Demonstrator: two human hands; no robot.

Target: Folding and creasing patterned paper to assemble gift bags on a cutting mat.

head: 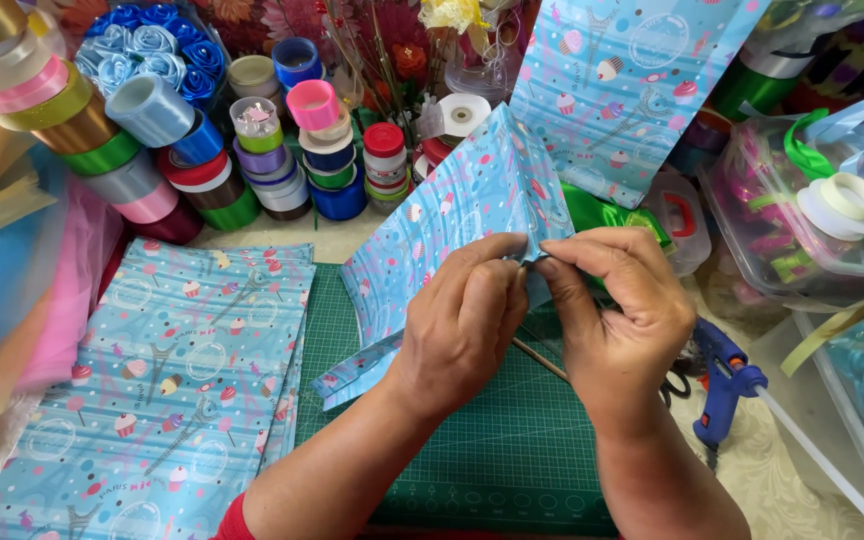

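Both grips pinched tight: my left hand (467,325) and right hand (617,320) pinch one fold of the blue patterned paper bag (452,215), held above the green cutting mat (512,440). Bag partly shaped, I'd say; flat sheets (167,390) wait along the tabletop's left edge.

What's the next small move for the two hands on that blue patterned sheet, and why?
Probably press and slide the pinch along the fold. Both the left hand and right hand grip the blue patterned paper at one spot on its raised edge, while the rest stands loosely over the green cutting mat.
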